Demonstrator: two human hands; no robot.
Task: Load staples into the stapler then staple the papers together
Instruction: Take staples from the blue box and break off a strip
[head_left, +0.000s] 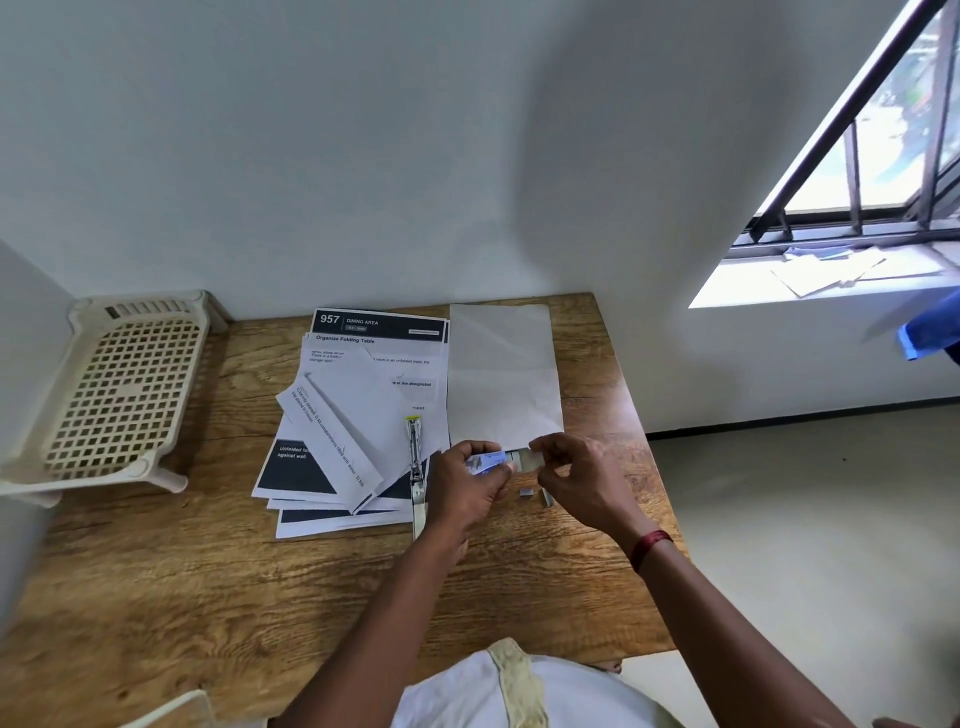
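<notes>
Two grips: left hand (467, 486) holds the light box (488, 461), right hand (579, 480) pinches its tray (524, 460) end; staples (527, 491) likely brittle.

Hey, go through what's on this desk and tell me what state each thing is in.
Stapler: opened out flat, lying partly on the papers.
Staple box: slid partly open, held by left hand.
Inner tray: pinched by right hand.
Loose staples: lying on the table.
Papers: fanned out, loose.
</notes>
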